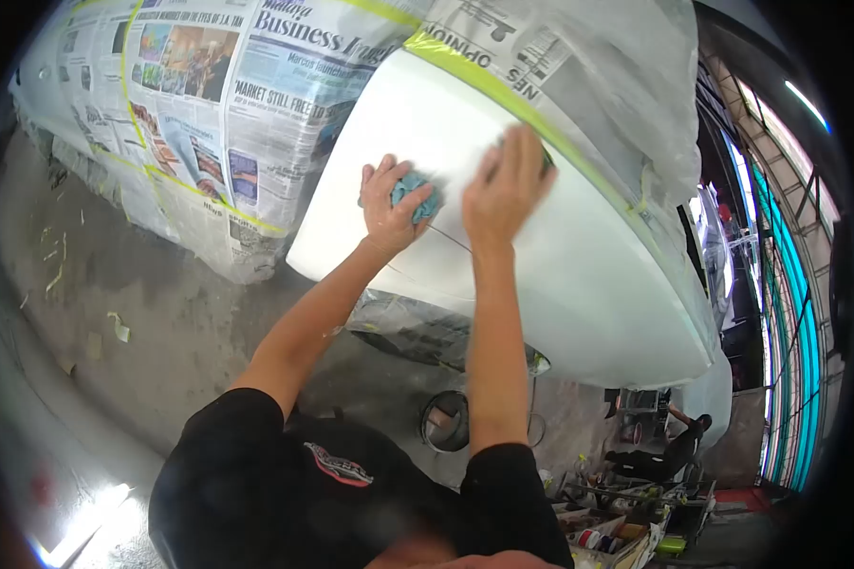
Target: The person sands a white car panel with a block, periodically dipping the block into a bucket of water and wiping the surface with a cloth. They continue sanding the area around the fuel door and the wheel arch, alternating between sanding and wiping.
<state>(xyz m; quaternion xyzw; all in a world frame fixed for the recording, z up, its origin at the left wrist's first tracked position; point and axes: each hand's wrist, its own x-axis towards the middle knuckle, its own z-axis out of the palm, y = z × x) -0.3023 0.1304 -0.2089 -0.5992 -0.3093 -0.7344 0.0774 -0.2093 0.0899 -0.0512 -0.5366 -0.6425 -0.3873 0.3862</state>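
Note:
My left hand (385, 204) is closed on a crumpled blue-green cloth (415, 197) and rests on a white painted car panel (579, 275). To its right, my right hand (505, 194) presses on the same panel, blurred by motion. Its fingers are bent around something dark, mostly hidden under them, that I cannot make out. Between my wrists a thin dark line runs across the panel, and a greyish smudge shows around the right hand. Yellow-green masking tape (531, 116) follows the panel's far edge, close to my right fingertips.
Newspaper (194, 123) held with yellow tape covers the body at the left. Clear plastic sheeting (626, 85) lies over paper beyond the panel. A dark round bucket (445, 422) stands on the floor below. At the lower right are a cluttered cart (607, 536) and another person (669, 455).

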